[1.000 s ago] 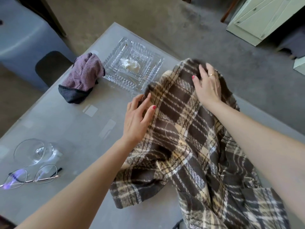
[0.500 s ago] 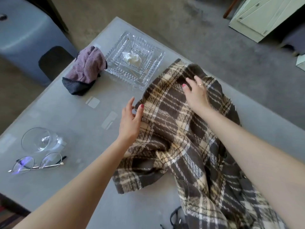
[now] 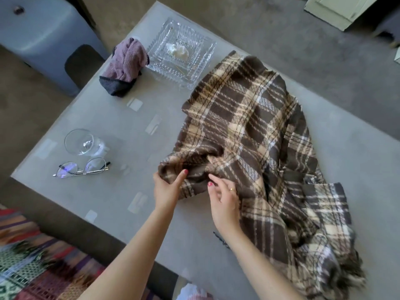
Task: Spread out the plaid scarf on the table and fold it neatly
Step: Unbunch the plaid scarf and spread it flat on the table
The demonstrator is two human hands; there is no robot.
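Observation:
A brown and cream plaid scarf (image 3: 249,118) lies rumpled across the right half of the grey table (image 3: 112,131). Its far part is spread flat; its near left part is bunched in folds, and its right end hangs over the near edge. My left hand (image 3: 167,188) pinches the bunched near-left corner with thumb on top. My right hand (image 3: 224,198) is just beside it, fingers curled into the same crumpled fold, a ring on one finger.
A ribbed glass tray (image 3: 181,53) holding a white wad stands at the far side, with a purple and dark cloth (image 3: 125,66) to its left. A drinking glass (image 3: 81,142) and spectacles (image 3: 82,168) lie at the left. A patterned rug (image 3: 32,263) covers the floor.
Both hands have come back from the scarf's far edge to its bunched near-left corner and taken hold of it. The far part now lies flatter.

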